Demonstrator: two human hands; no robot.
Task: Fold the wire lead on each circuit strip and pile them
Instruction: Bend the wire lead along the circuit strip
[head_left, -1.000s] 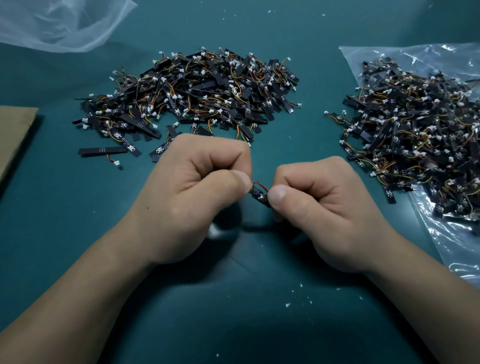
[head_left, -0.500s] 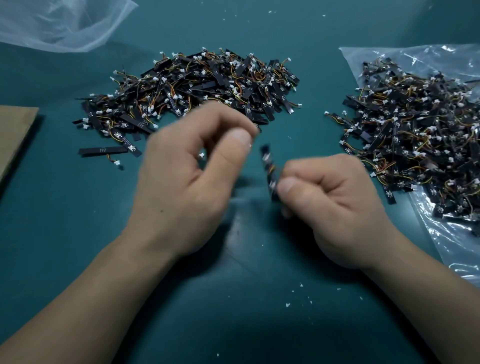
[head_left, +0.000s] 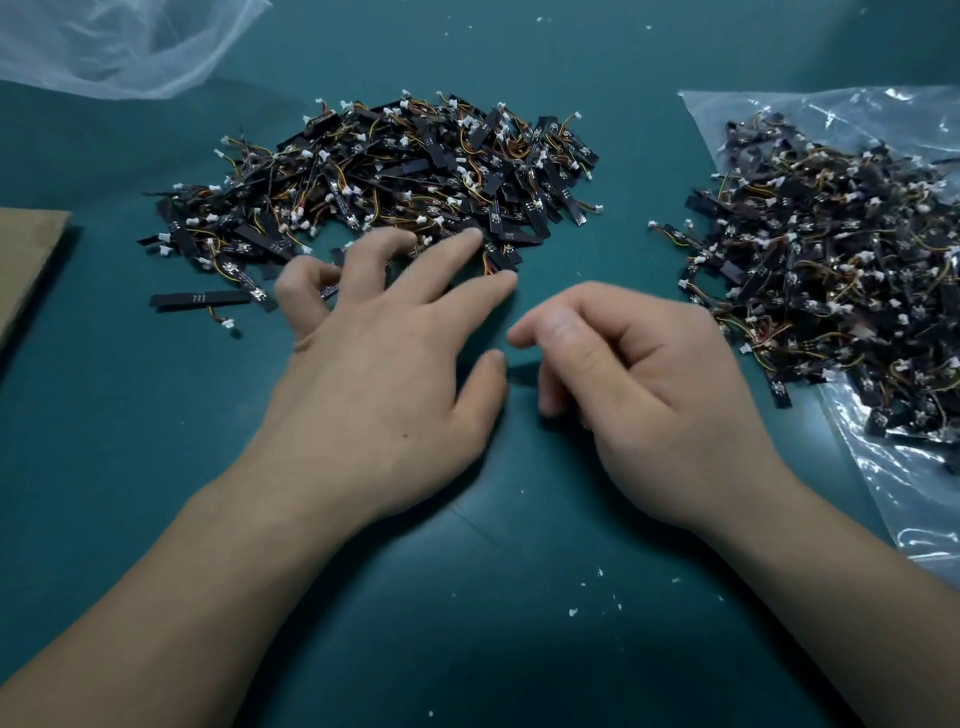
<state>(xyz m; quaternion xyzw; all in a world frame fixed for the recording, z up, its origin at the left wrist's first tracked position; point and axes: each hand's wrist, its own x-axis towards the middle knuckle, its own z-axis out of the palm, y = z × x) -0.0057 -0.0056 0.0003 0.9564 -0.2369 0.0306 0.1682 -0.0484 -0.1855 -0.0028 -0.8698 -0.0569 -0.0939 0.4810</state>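
The pinched strip is gone: the left hand (head_left: 374, 374) now splays its grip over the pile (head_left: 415, 171) edge; the right hand (head_left: 639, 395) curls loosely, empty.

Bench (head_left: 156, 415): surface covered in dark teal, with a shallow crease near the front centre. Cardboard piece (head_left: 26, 260): brown, flat, lying at the left edge, partly out of frame. Translucent white plastic film (head_left: 119, 47): crumpled, at the far left corner. Clear plastic bag (head_left: 909, 493): lying flat on the right side, glossy and wrinkled, running off the right edge. White flecks (head_left: 573, 612): scattered loose on the surface towards the front, a few more at the far edge.
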